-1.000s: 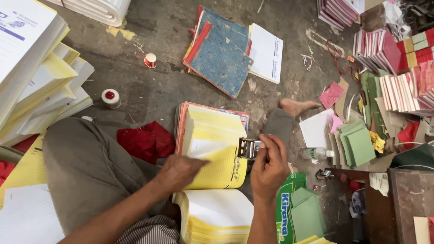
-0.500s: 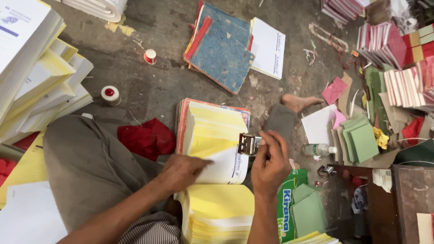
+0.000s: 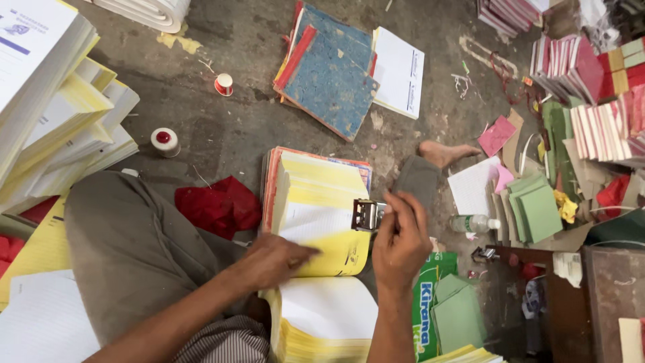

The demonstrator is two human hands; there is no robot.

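- The pad [image 3: 322, 222] lies open on the floor between my knees, white and yellow leaves fanned, a yellow leaf lifted at its near edge.
- My left hand [image 3: 272, 259] rests on the near left part of the pad, fingers pressed flat on the yellow leaf, thumb tucked under; it pins the paper rather than pinching it.
- My right hand [image 3: 401, 242] is at the pad's right edge, fingers curled tight round a small metal stamper [image 3: 368, 215], whose head sits over the pad's right margin.
- A second stack [image 3: 326, 323] of white and yellow leaves lies just nearer me than the pad, touching its near edge.
- Left of the pad, a red cloth [image 3: 218, 207] lies crumpled beside my grey trouser leg [image 3: 134, 249].
- Beyond the pad, well apart, blue-covered books [image 3: 329, 70] lie overlapped, with a white pad against their right side.
- Far left of the pad, two tape rolls [image 3: 164, 141] with red centres stand on the floor, and tall paper stacks [image 3: 54, 101] rise beyond them.
- Right of the pad: my bare foot [image 3: 445, 153], a plastic bottle [image 3: 474, 223] on its side, green card [image 3: 534, 212] in a pile, and rows of red-edged booklets [image 3: 591, 101] farther off.
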